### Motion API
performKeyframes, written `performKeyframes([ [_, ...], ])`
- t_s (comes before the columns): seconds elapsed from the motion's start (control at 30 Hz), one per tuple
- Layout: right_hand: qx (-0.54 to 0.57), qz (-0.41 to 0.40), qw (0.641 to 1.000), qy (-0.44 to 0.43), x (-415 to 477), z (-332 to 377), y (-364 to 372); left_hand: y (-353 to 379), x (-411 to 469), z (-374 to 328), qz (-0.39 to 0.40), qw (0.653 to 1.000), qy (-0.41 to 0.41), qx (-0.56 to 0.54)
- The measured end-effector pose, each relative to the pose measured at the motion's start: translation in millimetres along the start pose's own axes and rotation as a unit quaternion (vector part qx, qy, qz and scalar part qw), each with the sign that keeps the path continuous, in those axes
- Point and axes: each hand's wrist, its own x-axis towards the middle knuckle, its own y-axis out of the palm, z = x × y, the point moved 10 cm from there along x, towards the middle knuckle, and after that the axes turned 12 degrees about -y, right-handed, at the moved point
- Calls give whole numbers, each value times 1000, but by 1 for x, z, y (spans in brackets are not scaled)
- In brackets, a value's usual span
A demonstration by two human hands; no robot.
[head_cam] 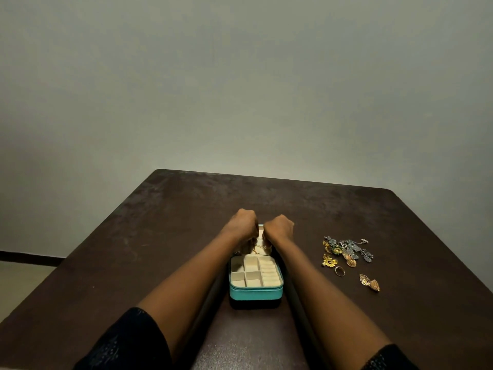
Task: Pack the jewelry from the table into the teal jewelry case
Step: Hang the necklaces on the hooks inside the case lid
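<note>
Head view: the open teal case (255, 292) sits near the front of the dark table (128, 249), its cream compartments bare. At its 12 o'clock, the left hand (243, 222) and right hand (279, 227) curl over the raised lid, where a gold chain (257, 247) hangs. I cannot tell what either hand grips. At the case's 3 o'clock, well apart, lie a jewelry pile (346, 249), a ring (340, 271) and an earring (369, 282).

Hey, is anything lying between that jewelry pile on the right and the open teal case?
No object does. Only the right forearm lies between the jewelry pile and the open teal case; its tray compartments are uncovered.
</note>
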Motion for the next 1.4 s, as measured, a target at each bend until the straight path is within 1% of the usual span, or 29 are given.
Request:
performKeyframes([
  [0.1,-1,0,1000,-6,-5,0,-2,1,-2,1,30,999,1,19],
  [0.23,-11,3,1000,-12,-11,0,-6,2,-5,6,34,999,-11,9],
  [0.33,-17,7,1000,-17,-14,2,-11,2,-6,11,34,999,-34,2],
  [0.4,-22,11,1000,-19,-15,2,-14,-6,-7,18,13,998,-57,-9],
  [0.5,-17,20,999,-22,-15,5,-16,-25,-7,39,-77,991,-97,-59],
  [0.57,-10,21,1000,-18,-16,7,-17,-30,-12,55,-114,981,-132,-80],
  [0.6,-4,20,1000,-15,-16,8,-17,-28,-14,63,-112,977,-155,-90],
  [0.67,11,18,1000,-6,-16,8,-17,-15,-18,73,-76,970,-195,-122],
  [0.73,40,22,999,9,-16,7,-13,-1,-23,76,-31,965,-217,-145],
  [0.8,60,40,997,23,-17,7,-9,8,-25,77,-13,959,-225,-171],
  [0.93,54,76,995,29,-21,11,-6,15,-32,79,-15,944,-239,-225],
  [1.03,34,75,997,12,-26,14,-10,16,-36,73,-30,937,-218,-273],
  [1.1,29,71,997,5,-30,14,-12,15,-41,70,-45,921,-203,-329],
  [1.23,18,41,999,-28,-34,16,-20,18,-43,73,-68,875,-188,-441],
  [1.4,-8,-12,998,-67,-42,10,-39,30,-42,66,-40,810,-162,-563],
])
